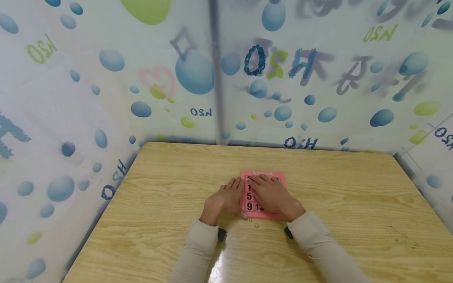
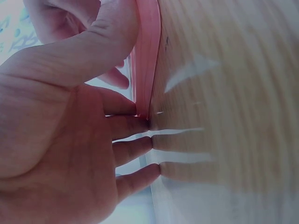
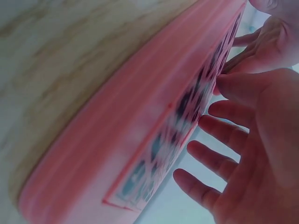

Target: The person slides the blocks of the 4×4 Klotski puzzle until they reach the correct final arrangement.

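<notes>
A pink number slide puzzle (image 1: 262,214) lies flat on the wooden table, with black numbers in a grid on its face. My left hand (image 1: 228,198) rests along its left side, thumb by the near left corner. The left fingertips (image 2: 156,170) touch the tabletop in the left wrist view. Above the puzzle is my right hand (image 1: 274,195), fingers extended over the upper rows and covering much of the grid. In the right wrist view, the right thumb (image 3: 233,86) and fingers are at the numbered face (image 3: 154,154). Exact fingertip contact there is hard to make out.
The wooden table (image 1: 170,173) extends around the puzzle on all sides. Behind it stands a pale wall covering (image 1: 240,102) printed with blue and green drops and letters. Small dark marks (image 1: 400,236) show on the tabletop at the right.
</notes>
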A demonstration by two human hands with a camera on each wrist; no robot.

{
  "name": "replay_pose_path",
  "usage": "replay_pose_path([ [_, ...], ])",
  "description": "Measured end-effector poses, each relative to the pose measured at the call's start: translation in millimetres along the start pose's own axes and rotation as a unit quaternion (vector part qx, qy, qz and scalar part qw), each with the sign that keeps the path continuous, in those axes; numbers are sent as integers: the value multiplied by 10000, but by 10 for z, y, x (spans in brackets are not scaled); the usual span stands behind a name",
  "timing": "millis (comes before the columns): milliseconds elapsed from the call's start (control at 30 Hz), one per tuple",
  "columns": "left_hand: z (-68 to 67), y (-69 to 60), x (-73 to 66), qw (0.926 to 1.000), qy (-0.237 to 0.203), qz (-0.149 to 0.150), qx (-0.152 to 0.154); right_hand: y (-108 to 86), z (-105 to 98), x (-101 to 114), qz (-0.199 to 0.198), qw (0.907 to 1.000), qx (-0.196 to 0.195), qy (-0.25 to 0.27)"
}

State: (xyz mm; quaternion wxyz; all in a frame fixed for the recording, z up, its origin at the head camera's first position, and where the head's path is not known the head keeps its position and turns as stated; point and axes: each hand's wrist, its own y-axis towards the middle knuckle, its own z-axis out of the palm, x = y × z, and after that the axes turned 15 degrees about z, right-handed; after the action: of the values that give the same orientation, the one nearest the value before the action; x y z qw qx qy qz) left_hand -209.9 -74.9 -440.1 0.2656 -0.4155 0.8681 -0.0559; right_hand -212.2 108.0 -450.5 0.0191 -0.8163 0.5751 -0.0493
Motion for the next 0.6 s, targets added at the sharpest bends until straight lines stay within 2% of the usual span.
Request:
replay_pose_path([
  [600, 8, 12, 3, 10000, -3, -34, 10, -23, 14, -86, 73, 9998, -147, -140],
])
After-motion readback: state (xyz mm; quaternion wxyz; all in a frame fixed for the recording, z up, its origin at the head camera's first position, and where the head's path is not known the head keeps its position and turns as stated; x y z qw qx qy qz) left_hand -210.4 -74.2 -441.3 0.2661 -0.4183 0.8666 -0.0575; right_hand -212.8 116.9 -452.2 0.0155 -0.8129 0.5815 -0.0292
